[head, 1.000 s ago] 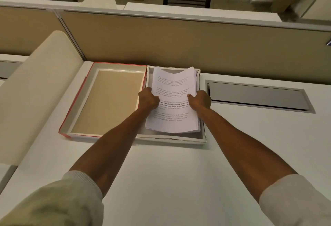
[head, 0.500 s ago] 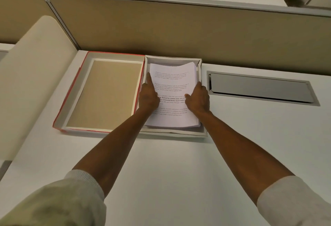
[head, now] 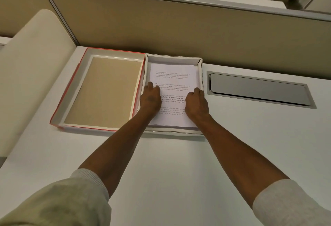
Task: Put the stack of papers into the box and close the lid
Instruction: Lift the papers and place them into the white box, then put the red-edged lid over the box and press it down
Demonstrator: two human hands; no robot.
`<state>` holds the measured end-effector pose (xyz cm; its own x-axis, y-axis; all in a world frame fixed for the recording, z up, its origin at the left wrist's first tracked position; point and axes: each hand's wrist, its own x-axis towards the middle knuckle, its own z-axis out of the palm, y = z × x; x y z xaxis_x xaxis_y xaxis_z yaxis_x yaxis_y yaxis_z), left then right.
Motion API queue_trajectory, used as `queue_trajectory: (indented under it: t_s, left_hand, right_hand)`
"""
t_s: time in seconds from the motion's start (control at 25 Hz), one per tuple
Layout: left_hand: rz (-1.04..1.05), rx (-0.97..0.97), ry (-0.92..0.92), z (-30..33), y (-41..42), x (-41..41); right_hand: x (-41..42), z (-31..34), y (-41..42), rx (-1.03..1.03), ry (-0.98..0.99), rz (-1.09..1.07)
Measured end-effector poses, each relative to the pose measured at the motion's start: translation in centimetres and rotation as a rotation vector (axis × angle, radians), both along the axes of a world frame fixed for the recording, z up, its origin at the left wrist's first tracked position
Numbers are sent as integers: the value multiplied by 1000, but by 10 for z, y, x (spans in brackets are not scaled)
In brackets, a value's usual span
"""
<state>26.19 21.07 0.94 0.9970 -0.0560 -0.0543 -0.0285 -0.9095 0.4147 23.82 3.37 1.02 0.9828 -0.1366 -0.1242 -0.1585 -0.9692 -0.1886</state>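
Observation:
A white stack of papers (head: pixel 172 75) with printed text lies flat inside the shallow white box (head: pixel 172 57) at the back of the desk. My left hand (head: pixel 150 98) rests palm down on the stack's left side, fingers curled at the box's left wall. At the right edge of the papers my right hand (head: pixel 196 103) presses down in the same way. The box's lid (head: pixel 109 89), red outside with a tan inner face, lies upside down directly left of the box, touching it.
A tan partition wall (head: pixel 179 28) runs behind the box. A grey cable hatch (head: pixel 258 89) is set in the white desk (head: pixel 179 163) to the right. A cream curved panel (head: pixel 30 75) borders the desk's left.
The stack has gone from tilted and partly lifted to lying flat in the box. Both hands have settled onto the papers' sides, and the left forefinger has curled back.

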Motion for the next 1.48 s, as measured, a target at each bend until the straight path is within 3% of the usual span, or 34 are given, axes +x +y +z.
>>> queue_trajectory:
  t_s: [0.16, 0.32, 0.44, 0.64, 0.76, 0.92, 1.2, 1.32, 1.48]
  left_hand:
    - [-19, 19, 77, 1, 0, -4]
    - [32, -267, -85, 12, 4, -30]
    - [222, -445, -228, 15, 34, -66]
    - [572, -338, -332, 2, 120, -116]
    - [823, -298, -264, -3, 162, -129]
    - [1062, -505, -98, -3, 196, -129]
    - [1135, -572, 20, 2, 246, -116]
    - [1238, -777, 30, 9, 260, -113]
    - [1215, -1026, -19, 30, 259, -112]
  right_hand:
    - [-15, -3, 6, -144, -149, 100]
    - [-28, -1, 10, -87, -185, 58]
    - [-43, 12, 26, 69, -287, 101]
    - [-85, 18, 88, 173, -222, 382]
    - [-105, 11, 126, 166, -158, 524]
    - [-120, -1, 152, 84, -98, 618]
    - [-124, -5, 158, 1, -51, 623]
    - [-125, -4, 162, -5, -22, 614]
    - [-122, 3, 164, -24, 5, 604]
